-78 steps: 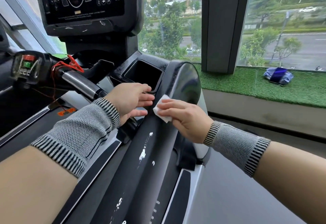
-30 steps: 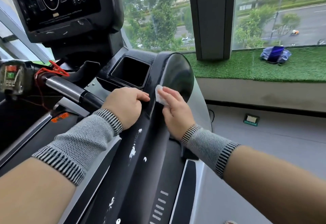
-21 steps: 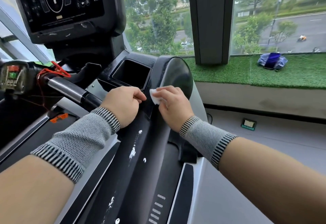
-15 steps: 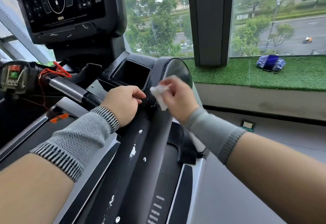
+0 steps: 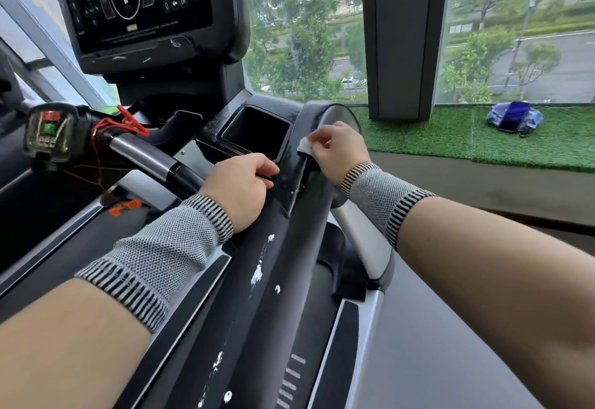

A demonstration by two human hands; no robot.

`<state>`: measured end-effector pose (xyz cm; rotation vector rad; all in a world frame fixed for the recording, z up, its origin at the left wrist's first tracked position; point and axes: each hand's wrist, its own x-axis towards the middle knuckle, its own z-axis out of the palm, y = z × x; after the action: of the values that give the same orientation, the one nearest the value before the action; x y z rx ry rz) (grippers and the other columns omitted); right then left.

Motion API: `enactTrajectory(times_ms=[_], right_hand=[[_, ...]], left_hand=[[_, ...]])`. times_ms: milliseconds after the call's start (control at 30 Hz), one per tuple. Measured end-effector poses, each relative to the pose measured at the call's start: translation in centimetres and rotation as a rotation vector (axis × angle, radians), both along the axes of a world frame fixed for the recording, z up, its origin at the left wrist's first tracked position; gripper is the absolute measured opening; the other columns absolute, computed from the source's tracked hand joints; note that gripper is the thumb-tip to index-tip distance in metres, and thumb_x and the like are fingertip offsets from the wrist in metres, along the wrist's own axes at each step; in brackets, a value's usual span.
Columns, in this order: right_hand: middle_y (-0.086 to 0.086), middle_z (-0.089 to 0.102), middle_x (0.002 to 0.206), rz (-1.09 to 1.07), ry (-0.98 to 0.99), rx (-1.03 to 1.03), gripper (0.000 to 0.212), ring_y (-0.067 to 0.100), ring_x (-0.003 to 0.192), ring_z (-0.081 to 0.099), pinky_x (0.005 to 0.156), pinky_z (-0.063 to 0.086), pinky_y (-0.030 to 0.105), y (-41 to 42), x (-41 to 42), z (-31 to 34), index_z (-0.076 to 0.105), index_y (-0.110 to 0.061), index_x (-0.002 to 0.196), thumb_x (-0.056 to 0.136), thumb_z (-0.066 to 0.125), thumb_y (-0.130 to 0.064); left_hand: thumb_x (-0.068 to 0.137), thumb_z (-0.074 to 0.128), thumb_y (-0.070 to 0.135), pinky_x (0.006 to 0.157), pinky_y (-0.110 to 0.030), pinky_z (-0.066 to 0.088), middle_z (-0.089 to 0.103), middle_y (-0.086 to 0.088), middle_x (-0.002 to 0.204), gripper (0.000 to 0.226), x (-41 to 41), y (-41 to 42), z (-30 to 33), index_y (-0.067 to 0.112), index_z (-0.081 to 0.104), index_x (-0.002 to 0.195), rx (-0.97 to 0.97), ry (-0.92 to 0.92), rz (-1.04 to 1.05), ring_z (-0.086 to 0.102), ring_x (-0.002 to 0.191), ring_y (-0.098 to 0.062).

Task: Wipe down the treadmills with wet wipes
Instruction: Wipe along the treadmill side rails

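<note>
The black side rail (image 5: pixel 257 280) of the treadmill runs from near centre up to the far console (image 5: pixel 145 6), its surface flecked with white marks. A hand (image 5: pixel 238 189) rests on it beside a rectangular cup recess (image 5: pixel 257 131); another hand (image 5: pixel 338 151) presses a white wipe (image 5: pixel 304 145) against the rail's far end, probably at its inner edge.

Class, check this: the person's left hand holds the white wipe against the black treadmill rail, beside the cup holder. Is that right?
Not quite. The head view shows the right hand pinching the wipe against the rail; the left hand holds no wipe. The cup holder is beside it.
</note>
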<state>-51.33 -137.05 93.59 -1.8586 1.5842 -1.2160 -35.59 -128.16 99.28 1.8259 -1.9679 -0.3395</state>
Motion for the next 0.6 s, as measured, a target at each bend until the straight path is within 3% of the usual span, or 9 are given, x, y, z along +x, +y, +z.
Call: enactTrajectory(times_ms=[100, 267, 400, 467, 600], right_hand=[[-0.004, 0.051, 0.095, 0.154, 0.005, -0.058, 0.021, 0.008, 0.079, 0.054, 0.083, 0.042, 0.017, 1.8, 0.3, 0.0, 0.074, -0.017, 0.103, 0.087, 0.061, -0.019], [0.0, 0.055, 0.081, 0.291, 0.104, -0.269, 0.017, 0.014, 0.069, 0.055, 0.072, 0.042, 0.021, 5.1, 0.1, -0.9, 0.077, -0.013, 0.091, 0.082, 0.065, -0.007], [0.002, 0.058, 0.096, 0.173, 0.17, -0.148, 0.021, 0.019, 0.09, 0.06, 0.086, 0.043, 0.025, 2.4, -0.1, 1.7, 0.075, -0.021, 0.099, 0.089, 0.057, -0.016], [0.001, 0.055, 0.105, 0.119, 0.246, -0.052, 0.024, 0.018, 0.098, 0.058, 0.087, 0.04, 0.023, 0.9, 0.4, 2.3, 0.072, -0.025, 0.106, 0.092, 0.053, -0.021], [-0.005, 0.048, 0.097, 0.224, 0.287, -0.05, 0.025, 0.017, 0.097, 0.056, 0.082, 0.036, 0.02, 1.9, 1.5, 2.3, 0.073, -0.026, 0.103, 0.092, 0.051, -0.02]], left_hand=[[0.085, 0.035, -0.005, 0.078, -0.021, 0.05, 0.064, 0.009, 0.093, 0.039, 0.0, -0.2, 0.1, 0.026, 0.058, 0.088, -0.011, 0.033, -0.004, 0.065, 0.084, 0.0], [0.086, 0.033, -0.006, 0.056, -0.015, 0.042, 0.061, 0.011, 0.096, 0.038, 0.1, -0.3, 0.1, 0.023, 0.057, 0.09, -0.012, 0.038, 0.017, 0.065, 0.079, 0.0], [0.085, 0.035, -0.008, 0.071, -0.018, 0.047, 0.061, 0.009, 0.097, 0.037, 0.4, -0.1, 0.4, 0.021, 0.057, 0.093, -0.005, 0.05, 0.018, 0.066, 0.08, -0.005], [0.084, 0.035, -0.008, 0.072, -0.016, 0.044, 0.061, 0.008, 0.097, 0.037, 0.4, -0.1, 0.6, 0.021, 0.056, 0.095, -0.004, 0.045, 0.021, 0.066, 0.08, -0.006], [0.085, 0.035, -0.007, 0.073, -0.018, 0.046, 0.062, 0.007, 0.099, 0.038, 0.1, 0.2, 0.8, 0.021, 0.057, 0.097, -0.013, 0.036, 0.019, 0.067, 0.081, -0.008]])
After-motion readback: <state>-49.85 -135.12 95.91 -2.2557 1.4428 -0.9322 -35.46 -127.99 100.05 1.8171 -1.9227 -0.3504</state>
